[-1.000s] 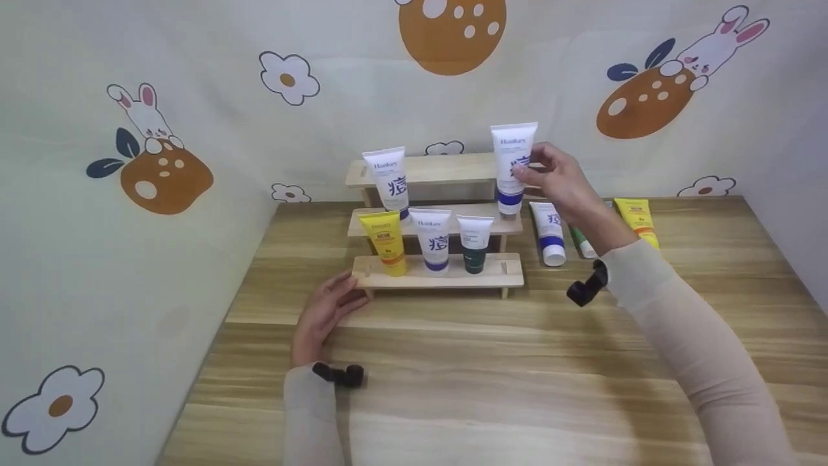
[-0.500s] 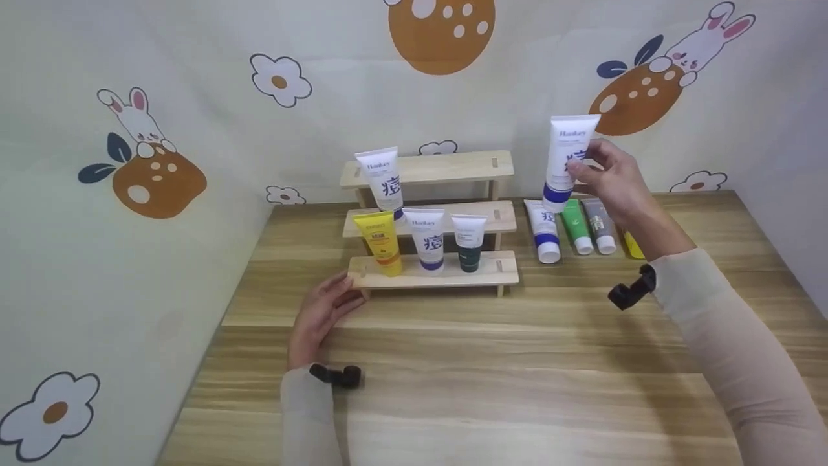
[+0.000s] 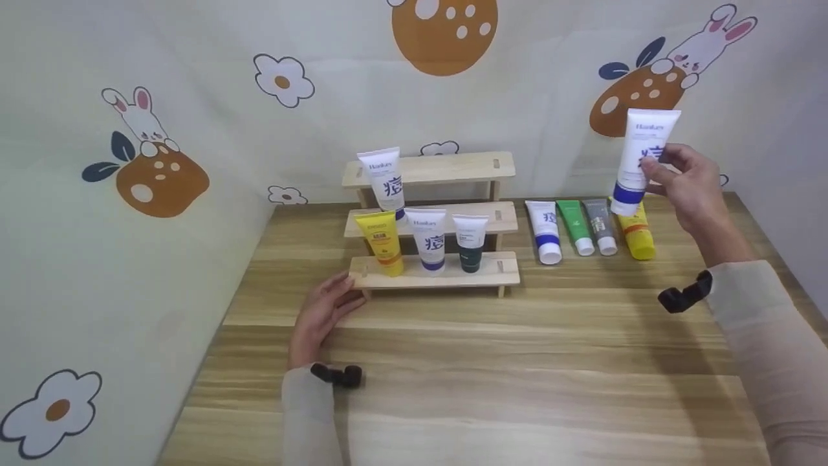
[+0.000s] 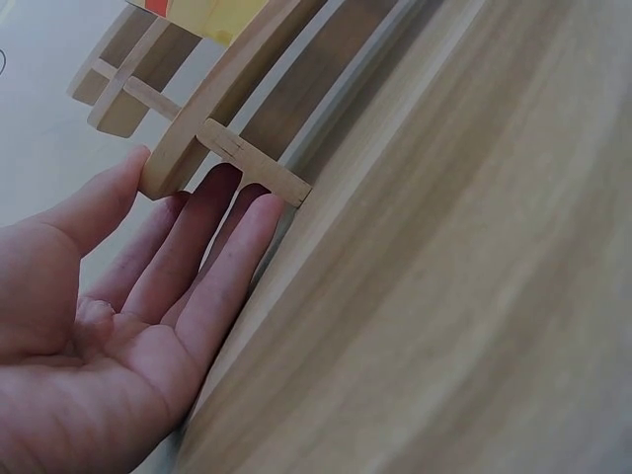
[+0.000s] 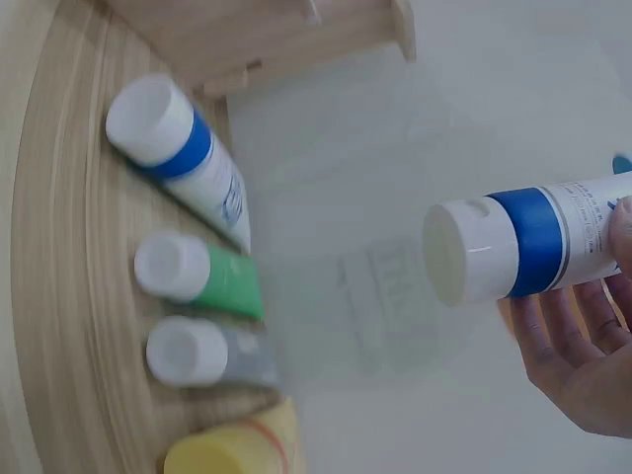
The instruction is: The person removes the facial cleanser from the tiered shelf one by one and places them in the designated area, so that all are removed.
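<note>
In the head view my right hand (image 3: 695, 188) pinches a white squeeze tube (image 3: 643, 152) with a blue band, thumb on its front and white cap downward. It is raised over the row lying on the table and overlaps the yellow tube (image 3: 639, 239). My left hand (image 3: 323, 314) holds the left end of the lowest step of a three-step wooden rack (image 3: 440, 279). Its thumb rests at the step's corner while the fingers reach underneath by the leg (image 4: 259, 163). A yellow tube (image 3: 383, 243), a white-and-blue one (image 3: 425, 238) and a white-and-green one (image 3: 471, 243) stand on that step.
Another white-and-blue tube (image 3: 385, 178) stands on the middle step, at its left. Right of the rack lie a white-and-blue tube (image 3: 543, 230), a green tube (image 3: 574, 226) and a grey tube (image 3: 600, 226). A patterned cloth (image 3: 550, 84) hangs behind the table (image 3: 453, 362).
My right hand has carried the white-and-blue tube from beside the rack's middle step to the right, over the lying tubes. My left hand has stayed at the rack.
</note>
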### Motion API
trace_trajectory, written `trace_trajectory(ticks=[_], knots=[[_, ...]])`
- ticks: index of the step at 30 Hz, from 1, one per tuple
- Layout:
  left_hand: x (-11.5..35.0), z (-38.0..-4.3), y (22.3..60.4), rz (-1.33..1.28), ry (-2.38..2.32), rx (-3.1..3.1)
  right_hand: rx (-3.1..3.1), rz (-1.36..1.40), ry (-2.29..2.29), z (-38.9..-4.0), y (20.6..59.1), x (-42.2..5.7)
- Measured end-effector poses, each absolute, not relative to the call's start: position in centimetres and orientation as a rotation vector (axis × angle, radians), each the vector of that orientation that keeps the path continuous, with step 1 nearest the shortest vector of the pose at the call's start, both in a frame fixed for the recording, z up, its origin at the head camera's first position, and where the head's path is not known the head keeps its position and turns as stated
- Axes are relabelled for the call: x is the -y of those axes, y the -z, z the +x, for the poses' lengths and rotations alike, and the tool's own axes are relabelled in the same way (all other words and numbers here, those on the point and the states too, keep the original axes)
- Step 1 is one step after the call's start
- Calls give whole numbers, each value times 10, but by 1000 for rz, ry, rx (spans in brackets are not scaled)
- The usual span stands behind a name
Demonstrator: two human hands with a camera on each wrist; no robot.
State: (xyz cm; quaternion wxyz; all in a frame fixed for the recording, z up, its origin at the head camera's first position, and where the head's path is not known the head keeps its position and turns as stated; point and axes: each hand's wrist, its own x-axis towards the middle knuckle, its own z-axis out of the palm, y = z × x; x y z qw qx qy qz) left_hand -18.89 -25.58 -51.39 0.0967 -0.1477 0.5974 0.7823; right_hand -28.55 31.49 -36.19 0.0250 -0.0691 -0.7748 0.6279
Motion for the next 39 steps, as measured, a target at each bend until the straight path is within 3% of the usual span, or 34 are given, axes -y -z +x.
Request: trace_trajectory(ticks=[20,39], knots=[[256,-187,515,-420,-2349,-1763,2682,-515,-1547,-298,407,-389],[258,-189,516,-425,-2317,-1794,2699,-783,-1682,-301,456,-420]])
